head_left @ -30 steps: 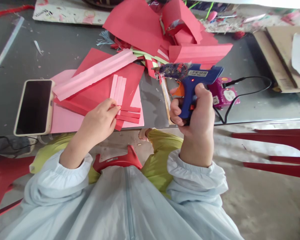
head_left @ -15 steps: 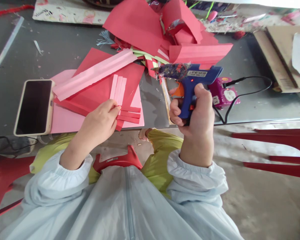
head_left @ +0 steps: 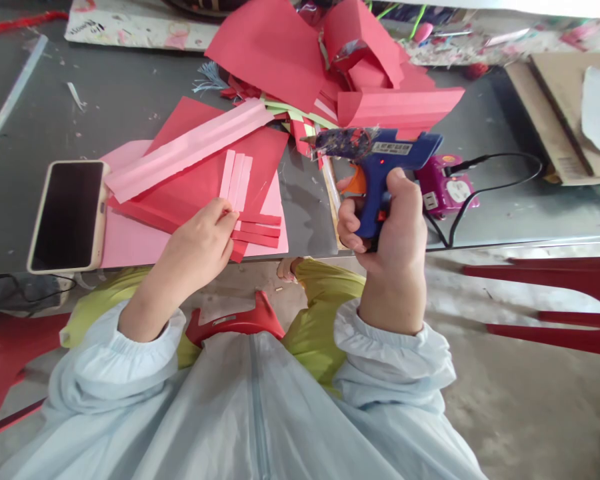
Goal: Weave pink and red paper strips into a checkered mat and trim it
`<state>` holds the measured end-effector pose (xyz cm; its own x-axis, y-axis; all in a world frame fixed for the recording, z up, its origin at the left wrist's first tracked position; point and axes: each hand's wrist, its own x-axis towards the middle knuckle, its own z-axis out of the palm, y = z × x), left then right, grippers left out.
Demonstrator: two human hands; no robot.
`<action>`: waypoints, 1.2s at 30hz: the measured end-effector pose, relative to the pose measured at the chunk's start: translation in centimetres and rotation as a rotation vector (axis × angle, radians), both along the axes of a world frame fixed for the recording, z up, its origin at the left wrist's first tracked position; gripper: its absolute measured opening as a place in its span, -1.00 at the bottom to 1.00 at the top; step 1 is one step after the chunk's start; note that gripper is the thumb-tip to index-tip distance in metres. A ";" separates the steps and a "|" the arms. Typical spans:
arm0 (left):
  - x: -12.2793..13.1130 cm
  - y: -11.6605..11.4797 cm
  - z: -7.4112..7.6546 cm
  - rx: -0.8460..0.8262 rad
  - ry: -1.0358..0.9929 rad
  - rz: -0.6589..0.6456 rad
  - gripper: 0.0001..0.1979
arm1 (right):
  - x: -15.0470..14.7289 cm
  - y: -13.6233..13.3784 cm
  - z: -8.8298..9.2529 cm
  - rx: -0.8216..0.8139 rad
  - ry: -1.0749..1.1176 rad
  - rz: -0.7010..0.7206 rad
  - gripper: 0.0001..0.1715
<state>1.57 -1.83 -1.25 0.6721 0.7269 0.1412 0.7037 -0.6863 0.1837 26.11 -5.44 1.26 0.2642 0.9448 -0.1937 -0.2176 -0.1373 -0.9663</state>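
My right hand (head_left: 397, 220) is wrapped round the handle of a blue hot glue gun (head_left: 377, 180), with its nozzle pointing left and a small red light lit. The orange trigger (head_left: 355, 180) shows in front of the fingers. My left hand (head_left: 197, 243) is closed in a pinch at the corner where pink paper strips (head_left: 237, 179) meet red paper strips (head_left: 257, 231). These strips lie over a red sheet (head_left: 190, 170) and a pale pink sheet (head_left: 130, 248). A folded pink strip (head_left: 190, 147) lies across the red sheet above my left hand.
A phone (head_left: 66, 217) lies at the left near the table edge. A purple power socket (head_left: 445, 190) with a black cable (head_left: 510, 157) sits right of the glue gun. Red paper (head_left: 280, 53) is heaped at the back; cardboard (head_left: 555, 127) lies at the right.
The glue gun and my right hand have shifted very slightly left. My left hand keeps its pinch on the strips at nearly the same spot.
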 end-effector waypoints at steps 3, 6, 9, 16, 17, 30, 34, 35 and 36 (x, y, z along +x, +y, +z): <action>0.1 -0.1 0.1 0.011 0.011 -0.005 -0.68 | -0.1 0.0 0.1 -0.009 -0.015 -0.002 -0.45; 0.1 -0.1 0.1 0.011 0.026 -0.003 -0.69 | -0.1 -0.1 0.1 -0.019 -0.027 -0.009 -0.45; 0.1 -0.1 0.1 0.020 0.038 -0.003 -0.69 | -0.2 0.0 0.1 -0.018 -0.019 -0.015 -0.47; 0.1 -0.1 0.0 0.031 0.061 0.008 -0.69 | -0.1 0.0 0.1 -0.020 -0.020 -0.009 -0.44; 0.1 -0.1 0.0 0.031 0.062 0.008 -0.69 | -0.1 0.0 0.1 -0.017 -0.016 -0.006 -0.44; 0.2 -0.2 0.1 0.044 0.086 -0.007 -0.69 | -0.1 0.0 0.1 -0.001 0.002 0.003 -0.46; 0.3 -0.3 0.2 0.034 0.107 0.010 -0.69 | -0.1 0.0 0.0 -0.001 -0.004 -0.002 -0.46; 0.3 -0.3 0.2 0.037 0.111 0.013 -0.70 | -0.1 0.0 0.0 -0.002 -0.006 -0.003 -0.46; 0.3 -0.3 0.2 0.039 0.115 0.015 -0.70 | -0.2 0.0 0.0 -0.002 -0.007 -0.003 -0.45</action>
<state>1.89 -2.11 -1.07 0.6748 0.7322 0.0924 0.7286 -0.6809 0.0743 25.94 -5.47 1.28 0.2688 0.9435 -0.1939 -0.2110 -0.1387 -0.9676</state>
